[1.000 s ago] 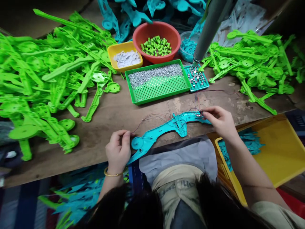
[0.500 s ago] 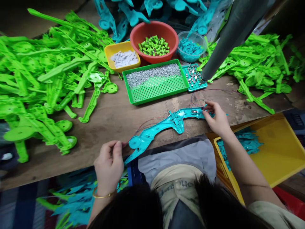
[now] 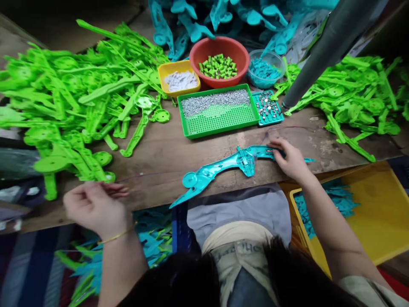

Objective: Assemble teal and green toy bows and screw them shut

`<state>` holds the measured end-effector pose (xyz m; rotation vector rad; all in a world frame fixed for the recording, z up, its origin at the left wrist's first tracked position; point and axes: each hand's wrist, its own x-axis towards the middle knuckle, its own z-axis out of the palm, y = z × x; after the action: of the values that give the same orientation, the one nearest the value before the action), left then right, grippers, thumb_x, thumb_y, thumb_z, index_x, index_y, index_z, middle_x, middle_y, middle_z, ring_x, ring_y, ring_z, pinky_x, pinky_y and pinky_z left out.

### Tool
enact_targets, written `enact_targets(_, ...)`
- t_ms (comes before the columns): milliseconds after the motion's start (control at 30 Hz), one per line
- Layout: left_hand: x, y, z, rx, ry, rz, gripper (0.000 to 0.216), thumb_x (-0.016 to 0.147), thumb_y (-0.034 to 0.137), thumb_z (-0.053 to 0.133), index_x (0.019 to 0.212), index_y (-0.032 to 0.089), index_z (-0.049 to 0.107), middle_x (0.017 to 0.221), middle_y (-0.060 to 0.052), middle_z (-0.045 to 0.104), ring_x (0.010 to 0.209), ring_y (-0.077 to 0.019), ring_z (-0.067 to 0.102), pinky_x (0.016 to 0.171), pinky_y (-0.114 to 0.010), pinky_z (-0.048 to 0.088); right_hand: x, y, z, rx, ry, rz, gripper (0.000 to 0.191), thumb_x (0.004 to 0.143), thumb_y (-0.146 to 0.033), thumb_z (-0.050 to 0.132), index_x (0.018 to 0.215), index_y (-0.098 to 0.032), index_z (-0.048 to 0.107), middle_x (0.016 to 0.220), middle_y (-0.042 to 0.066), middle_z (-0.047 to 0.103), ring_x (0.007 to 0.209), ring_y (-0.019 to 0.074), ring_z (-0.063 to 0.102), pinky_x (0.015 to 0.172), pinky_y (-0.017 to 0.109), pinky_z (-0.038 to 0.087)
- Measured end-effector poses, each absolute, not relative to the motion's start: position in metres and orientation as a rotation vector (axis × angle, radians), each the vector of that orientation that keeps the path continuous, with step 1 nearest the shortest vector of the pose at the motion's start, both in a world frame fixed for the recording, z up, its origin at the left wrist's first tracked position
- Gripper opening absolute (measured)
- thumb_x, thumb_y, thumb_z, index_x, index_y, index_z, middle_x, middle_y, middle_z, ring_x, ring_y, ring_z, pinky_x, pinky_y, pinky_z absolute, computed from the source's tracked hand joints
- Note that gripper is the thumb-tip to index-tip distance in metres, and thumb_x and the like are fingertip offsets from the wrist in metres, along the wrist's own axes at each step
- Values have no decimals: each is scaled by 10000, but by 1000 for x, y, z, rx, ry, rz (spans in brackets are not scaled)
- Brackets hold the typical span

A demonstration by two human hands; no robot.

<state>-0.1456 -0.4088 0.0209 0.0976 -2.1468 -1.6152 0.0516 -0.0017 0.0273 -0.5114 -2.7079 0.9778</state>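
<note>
A long turquoise plastic shell half [image 3: 220, 166], curved and bow-like, lies across the front of the bench with its ribbed inside up. My right hand [image 3: 291, 160] grips its right end, thumb on the near side and fingers over the far side. Out to the left, my left hand [image 3: 97, 207] is closed, its fingertips pinching a thin dark wire [image 3: 156, 173]. That wire stretches toward the shell; where it joins is too fine to make out. More thin wire [image 3: 295, 127] loops on the wood beyond my right hand.
Heaps of green plastic parts [image 3: 105, 89] flank the bench [image 3: 159, 149]. Behind the shell stand a green screw tray [image 3: 220, 128], a turquoise tray of metal discs [image 3: 268, 108], a red bowl [image 3: 220, 40], a yellow tub [image 3: 162, 79] and a clear bowl [image 3: 283, 70]. A grey pole [image 3: 316, 55] slants down; a yellow crate [image 3: 377, 213] sits below right.
My left hand has moved away to the left from the shell's left end, drawing the wire out straight. My right hand stays at the shell's right end. The view has shifted slightly.
</note>
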Motion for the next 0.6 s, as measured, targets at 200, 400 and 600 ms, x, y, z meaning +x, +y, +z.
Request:
enact_targets(200, -148, -418, 46, 174, -2221, -1772, 272, 708, 409, 708, 716, 179, 563, 548, 64, 584, 441, -96, 551, 416, -229, 474, 54, -7, 57, -485, -2713, 433, 294, 855, -226, 527, 1128, -180, 627, 1104, 146, 708, 1035, 321, 661, 891, 509, 504)
enact_targets(400, -82, -385, 91, -599, -2615, -1911, 132, 812, 334, 694, 809, 203, 678, 709, -22, 695, 626, -147, 656, 592, -273, 546, 3, -130, 98, 433, -2531, 788, 511, 877, -207, 557, 1377, -216, 452, 1376, 139, 556, 1301, 258, 498, 1043, 462, 449)
enact_targets(600, -103, -366, 86, -1004, -2584, -2000, 166, 890, 364, 599, 913, 208, 653, 813, -44, 695, 723, -161, 665, 683, -294, 543, -28, -163, 77, 715, -2534, 1031, 243, 933, -211, 505, 1124, -245, 651, 878, 11, 732, 835, 155, 680, 1109, 513, 369)
